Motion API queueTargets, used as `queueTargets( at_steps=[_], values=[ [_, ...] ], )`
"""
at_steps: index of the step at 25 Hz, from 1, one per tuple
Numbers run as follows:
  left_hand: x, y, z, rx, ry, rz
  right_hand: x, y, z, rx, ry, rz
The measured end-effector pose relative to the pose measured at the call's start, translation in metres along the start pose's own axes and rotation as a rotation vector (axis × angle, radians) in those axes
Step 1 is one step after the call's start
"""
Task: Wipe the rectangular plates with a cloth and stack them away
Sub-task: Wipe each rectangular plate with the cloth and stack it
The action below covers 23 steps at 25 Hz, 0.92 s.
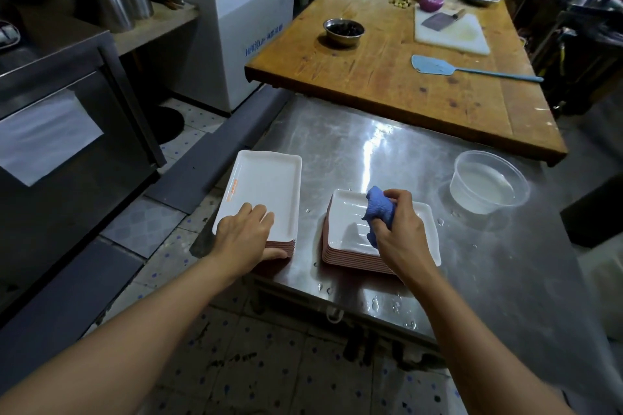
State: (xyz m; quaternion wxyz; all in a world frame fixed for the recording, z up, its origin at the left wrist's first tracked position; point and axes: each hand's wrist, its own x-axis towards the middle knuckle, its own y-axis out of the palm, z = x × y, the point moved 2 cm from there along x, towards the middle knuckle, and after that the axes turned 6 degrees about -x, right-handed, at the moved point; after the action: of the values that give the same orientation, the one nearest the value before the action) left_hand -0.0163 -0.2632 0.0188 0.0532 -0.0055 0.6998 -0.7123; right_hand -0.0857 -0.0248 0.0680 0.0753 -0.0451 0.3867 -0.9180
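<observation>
Two stacks of white rectangular plates with reddish undersides stand on the steel table (387,152). The left stack (266,185) sits at the table's left edge; my left hand (244,234) lies on its near end, fingers flat on the top plate and thumb against the stack's side. The right stack (347,226) is closer to the middle. My right hand (399,229) grips a crumpled blue cloth (379,212) and presses it onto that stack's top plate.
A clear plastic tub of water (488,182) stands to the right of the plates. Water drops dot the table's near edge. Behind lies a wooden board (387,71) with a metal bowl (344,31), blue spatula (438,67), cutting board and cleaver (441,21).
</observation>
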Motion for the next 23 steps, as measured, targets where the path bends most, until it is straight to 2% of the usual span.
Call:
queueTargets(
  at_steps=[4,9,13,16,20,23],
  values=[
    [0.019,-0.01,-0.016,0.004,-0.048,-0.001,0.004,-0.009,-0.015,-0.019,0.053,-0.045],
    [0.044,-0.025,-0.063,-0.363,-0.026,-0.136,0.015,-0.023,-0.039,-0.11,0.109,-0.116],
    [0.068,-0.012,-0.095,-0.527,-0.116,-0.007,0.028,-0.027,-0.07,-0.237,0.174,-0.098],
    [0.077,0.001,-0.097,-0.555,-0.218,0.112,0.028,-0.017,-0.082,-0.414,0.101,0.025],
    [0.084,0.01,-0.097,-0.592,-0.226,0.161,0.026,-0.006,-0.091,-0.677,0.045,0.007],
    [0.084,0.014,-0.098,-0.653,-0.223,0.148,0.036,-0.005,-0.091,-0.604,0.204,0.018]
  ],
)
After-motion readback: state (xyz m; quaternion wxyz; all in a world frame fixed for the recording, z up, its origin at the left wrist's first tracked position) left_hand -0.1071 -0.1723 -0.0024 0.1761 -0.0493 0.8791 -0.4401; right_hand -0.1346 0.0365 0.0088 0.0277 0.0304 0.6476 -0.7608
